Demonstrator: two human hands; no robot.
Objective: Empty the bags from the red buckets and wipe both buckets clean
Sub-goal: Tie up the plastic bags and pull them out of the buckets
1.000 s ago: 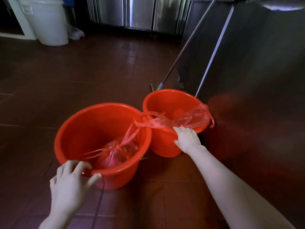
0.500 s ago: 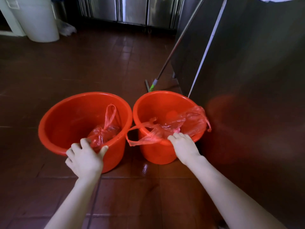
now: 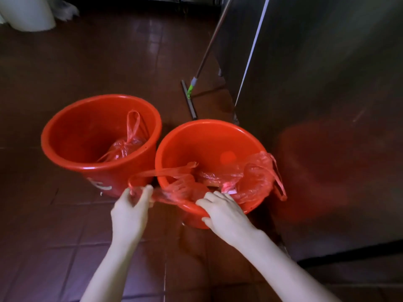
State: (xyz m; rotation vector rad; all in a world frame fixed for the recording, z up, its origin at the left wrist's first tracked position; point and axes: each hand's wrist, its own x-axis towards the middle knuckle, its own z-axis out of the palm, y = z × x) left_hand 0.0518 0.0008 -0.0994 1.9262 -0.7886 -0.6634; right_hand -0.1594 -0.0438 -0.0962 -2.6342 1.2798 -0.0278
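now, left hand (image 3: 130,211) pinching bag handle (image 3: 157,172) (red plastic), right hand (image 3: 225,214) gripping right bucket (image 3: 207,138) rim

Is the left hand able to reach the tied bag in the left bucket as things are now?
Probably yes. The left bucket is open on top, nothing covers the tied bag, and its loop stands up. But the left hand pinches a handle of the loose bag, so it must let go first.

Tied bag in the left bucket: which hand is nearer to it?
Left. The left hand pinches the loose bag's handle outside the left bucket; the right hand grips the right bucket's rim, farther away.
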